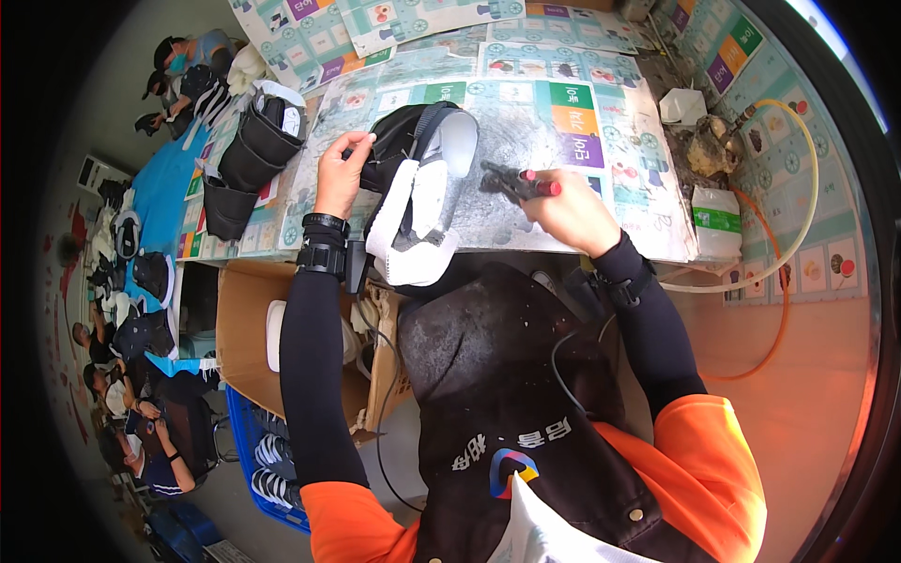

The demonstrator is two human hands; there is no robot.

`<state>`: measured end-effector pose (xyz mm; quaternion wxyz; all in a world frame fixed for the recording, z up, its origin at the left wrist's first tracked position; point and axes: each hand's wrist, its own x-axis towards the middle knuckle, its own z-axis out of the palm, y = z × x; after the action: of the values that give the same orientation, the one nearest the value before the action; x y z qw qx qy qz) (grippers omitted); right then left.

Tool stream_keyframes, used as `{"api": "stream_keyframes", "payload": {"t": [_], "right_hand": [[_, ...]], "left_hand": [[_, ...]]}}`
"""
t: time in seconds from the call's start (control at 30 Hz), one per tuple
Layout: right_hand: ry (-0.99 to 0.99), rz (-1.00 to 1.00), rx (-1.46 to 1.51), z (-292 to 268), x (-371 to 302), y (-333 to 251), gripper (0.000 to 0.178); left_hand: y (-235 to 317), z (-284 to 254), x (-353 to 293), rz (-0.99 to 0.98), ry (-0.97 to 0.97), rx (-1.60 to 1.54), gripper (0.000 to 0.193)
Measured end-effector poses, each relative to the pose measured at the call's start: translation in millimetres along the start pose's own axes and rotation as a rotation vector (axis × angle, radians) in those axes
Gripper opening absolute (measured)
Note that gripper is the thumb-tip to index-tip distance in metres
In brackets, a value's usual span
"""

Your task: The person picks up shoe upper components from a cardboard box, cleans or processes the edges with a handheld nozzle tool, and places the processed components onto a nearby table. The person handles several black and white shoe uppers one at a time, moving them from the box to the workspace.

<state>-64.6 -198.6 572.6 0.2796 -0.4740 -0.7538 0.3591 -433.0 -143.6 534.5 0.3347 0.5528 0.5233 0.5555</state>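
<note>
On the near part of the worktable lies a black and white shoe upper [385, 228], its black fabric bunched at the far end and a pale grey piece along its right side. My left hand [340, 178] pinches the black edge of this upper between thumb and fingers, on its left side. My right hand [574, 214] is closed round pliers with red handle ends [507, 178]. Their dark jaws point left toward the upper, apart from it, over the tabletop. The palm hides part of the handles.
Black shoe uppers [266, 141] are stacked at the table's left. Printed sheets [587, 98] cover the smudged table. A cardboard box [246, 310] and a blue crate [246, 460] stand below left. Hoses [815, 169] hang at right. Several people work at far left.
</note>
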Motion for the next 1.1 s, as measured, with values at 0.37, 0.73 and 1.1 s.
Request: {"api": "stream_keyframes", "payload": {"t": [0.37,0.73,1.1], "right_hand": [[-0.140,0.271,0.634,-43,-54,-4,0.032],[0.047,0.268,0.611,-77,-73,9,0.037],[0.028,0.164,0.619,-97,-78,4,0.040]], "left_hand": [[121,18,5,0.473,-0.263,0.477,0.016],[110,67,-77,0.624,0.243,1.324,0.034],[159,43,-109,-0.049,0.649,1.259,0.036]]}}
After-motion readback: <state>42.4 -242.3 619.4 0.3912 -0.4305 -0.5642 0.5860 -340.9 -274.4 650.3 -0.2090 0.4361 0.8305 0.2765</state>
